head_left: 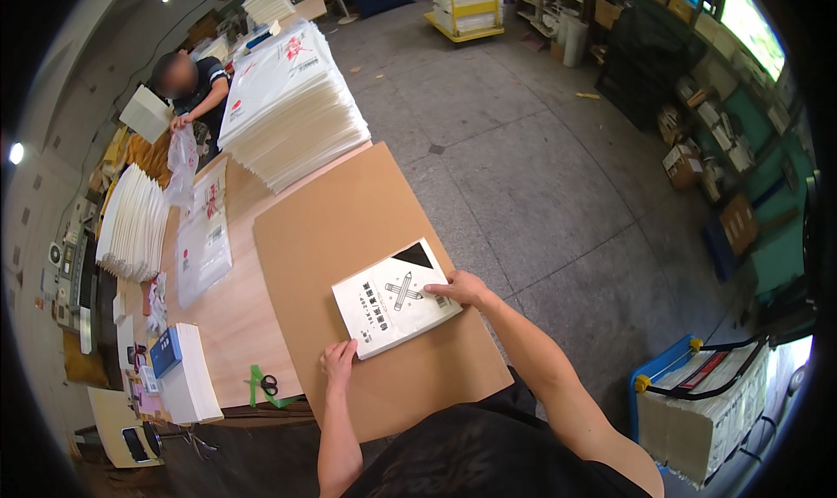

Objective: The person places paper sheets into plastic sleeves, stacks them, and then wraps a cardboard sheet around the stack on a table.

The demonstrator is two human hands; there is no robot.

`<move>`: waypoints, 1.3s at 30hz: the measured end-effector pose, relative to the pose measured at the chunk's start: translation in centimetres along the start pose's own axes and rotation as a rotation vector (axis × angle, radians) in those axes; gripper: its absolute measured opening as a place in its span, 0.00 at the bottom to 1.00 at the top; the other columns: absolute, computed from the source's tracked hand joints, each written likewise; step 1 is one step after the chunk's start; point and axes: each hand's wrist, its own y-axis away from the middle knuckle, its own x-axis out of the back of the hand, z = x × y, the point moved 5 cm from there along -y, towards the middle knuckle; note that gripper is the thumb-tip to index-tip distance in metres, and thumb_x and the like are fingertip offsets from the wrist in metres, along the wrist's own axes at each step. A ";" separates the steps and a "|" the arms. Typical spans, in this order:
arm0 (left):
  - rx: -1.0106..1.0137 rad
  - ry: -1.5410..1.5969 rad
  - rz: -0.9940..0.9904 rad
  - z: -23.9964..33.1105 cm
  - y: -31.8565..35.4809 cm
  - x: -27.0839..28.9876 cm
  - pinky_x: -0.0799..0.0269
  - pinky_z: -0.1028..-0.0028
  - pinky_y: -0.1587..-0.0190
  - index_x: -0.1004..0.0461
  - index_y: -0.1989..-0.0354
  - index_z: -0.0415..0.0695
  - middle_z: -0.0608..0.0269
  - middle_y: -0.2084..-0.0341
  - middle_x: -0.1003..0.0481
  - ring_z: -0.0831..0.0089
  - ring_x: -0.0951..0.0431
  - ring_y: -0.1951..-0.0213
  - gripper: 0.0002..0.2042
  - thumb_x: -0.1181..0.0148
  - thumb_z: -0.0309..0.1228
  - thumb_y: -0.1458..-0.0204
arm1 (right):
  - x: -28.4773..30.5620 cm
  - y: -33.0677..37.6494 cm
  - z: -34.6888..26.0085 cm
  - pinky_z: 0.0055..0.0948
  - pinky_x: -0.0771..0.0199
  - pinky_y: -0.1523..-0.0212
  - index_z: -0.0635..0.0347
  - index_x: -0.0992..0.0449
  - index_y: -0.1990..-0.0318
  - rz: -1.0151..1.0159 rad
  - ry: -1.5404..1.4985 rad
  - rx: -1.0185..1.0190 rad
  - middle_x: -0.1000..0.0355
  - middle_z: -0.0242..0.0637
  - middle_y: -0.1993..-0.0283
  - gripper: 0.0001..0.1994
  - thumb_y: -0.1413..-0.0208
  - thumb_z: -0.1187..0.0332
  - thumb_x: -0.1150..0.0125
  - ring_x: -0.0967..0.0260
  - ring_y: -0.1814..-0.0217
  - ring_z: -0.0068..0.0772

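A white pack of paper (pixel 384 308) with a crossed-pencils drawing and a black corner lies tilted on a brown cardboard sheet (pixel 336 206). Its lower left corner is pinched by my left hand (pixel 338 360), thumb along the edge. On the opposite side my right hand (pixel 462 290) grips the right edge, its thumb resting on the cover and the other fingers mostly hidden around the edge. Beyond the cardboard rises a tall stack of white packaged sheets (pixel 292 119) with red print.
Left on the wooden table (pixel 248 324) lie clear plastic bags (pixel 205 245), fanned white sheets (pixel 135 223), black scissors (pixel 269 384) and a blue box (pixel 166 350). Across the table a person (pixel 196 92) handles a plastic bag. A loaded blue cart (pixel 689 419) stands at right, a yellow trolley (pixel 466 31) far off.
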 end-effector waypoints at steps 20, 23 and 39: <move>-0.013 -0.016 0.005 -2.1 -1.2 -0.7 0.48 0.53 0.33 0.15 0.55 0.55 0.58 0.44 0.27 0.53 0.37 0.37 0.23 0.36 0.58 0.50 | 0.2 0.3 -0.3 0.35 0.22 0.67 0.62 0.20 0.58 0.024 0.070 0.017 0.20 0.44 0.64 0.42 0.56 0.25 0.40 0.21 0.70 0.39; -0.016 -0.008 0.002 -1.9 -1.3 -0.7 0.46 0.54 0.33 0.15 0.56 0.54 0.57 0.46 0.26 0.53 0.35 0.38 0.23 0.36 0.58 0.50 | 0.4 0.3 -0.5 0.36 0.22 0.65 0.62 0.20 0.58 0.029 0.095 0.007 0.20 0.45 0.63 0.42 0.56 0.25 0.40 0.21 0.69 0.40; -0.019 -0.028 0.038 0.0 0.1 -0.2 0.47 0.56 0.35 0.15 0.56 0.52 0.55 0.46 0.26 0.54 0.36 0.39 0.21 0.38 0.55 0.46 | 0.3 0.4 -0.1 0.32 0.25 0.72 0.60 0.17 0.64 0.042 0.023 -0.034 0.21 0.40 0.71 0.38 0.57 0.27 0.36 0.24 0.75 0.36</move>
